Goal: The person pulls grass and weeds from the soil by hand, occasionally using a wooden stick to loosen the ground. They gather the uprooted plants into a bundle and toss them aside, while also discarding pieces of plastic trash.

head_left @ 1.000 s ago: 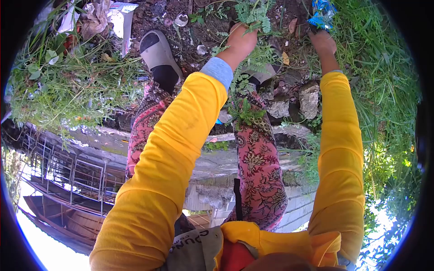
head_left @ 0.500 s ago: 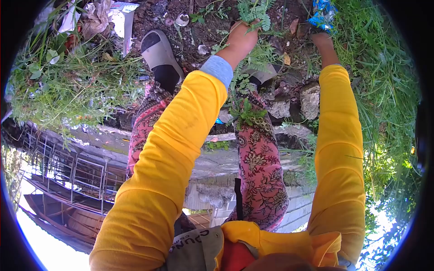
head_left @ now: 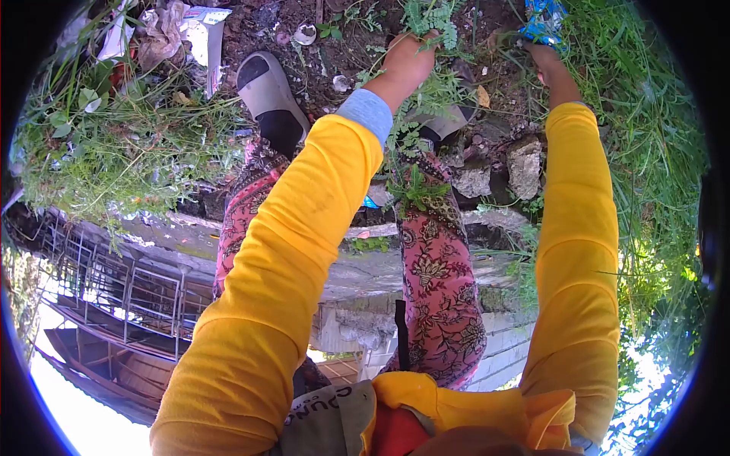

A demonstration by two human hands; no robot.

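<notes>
The left hand (head_left: 409,62) grips a leafy plant (head_left: 427,18) over exposed soil (head_left: 328,68), as the right hand (head_left: 553,70), its grip impossible to tell, reaches beside a blue wrapper (head_left: 544,21), work seemingly partway, dense grass (head_left: 646,99) standing on 1 side.

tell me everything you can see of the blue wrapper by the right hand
The blue wrapper looks like thin, glossy plastic, bright blue with pale patches, crumpled and creased. The top edge of the picture cuts it off, so its full shape is out of sight. It lies where the dark soil meets the grass. The right hand is right beside it; whether the fingers touch it is unclear.
</notes>
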